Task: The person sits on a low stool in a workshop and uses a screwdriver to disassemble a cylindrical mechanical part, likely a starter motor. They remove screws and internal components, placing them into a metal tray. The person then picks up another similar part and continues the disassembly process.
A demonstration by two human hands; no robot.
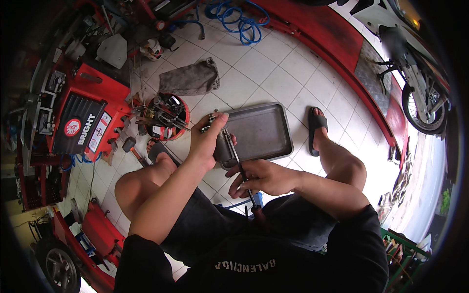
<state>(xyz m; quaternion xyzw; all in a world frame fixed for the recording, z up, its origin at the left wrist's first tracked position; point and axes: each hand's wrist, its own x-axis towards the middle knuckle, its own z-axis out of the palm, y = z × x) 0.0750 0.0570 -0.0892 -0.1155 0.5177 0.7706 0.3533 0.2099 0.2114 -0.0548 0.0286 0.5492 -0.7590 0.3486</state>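
My left hand (207, 141) is closed around a dark cylindrical metal part (224, 149), with shiny metal showing above the fingers. A long thin rod-like tool (239, 163) runs from that part down toward my lap, where its end looks dark red. My right hand (264, 177) has its thumb and fingers loosely around the tool's shaft. Where the tip meets the metal part is too small to make out. Just beyond my hands, a grey metal tray (289, 141) lies on the floor between my feet.
A round red container (187, 115) full of tools stands left of the tray, near a grey rag (188, 78). Farther left is a red tool cabinet (95, 105). A hammer (132, 146) lies by my left foot. Blue hose (244, 24) coils ahead; a motorcycle (415, 73) stands right, beyond a red platform (332, 58).
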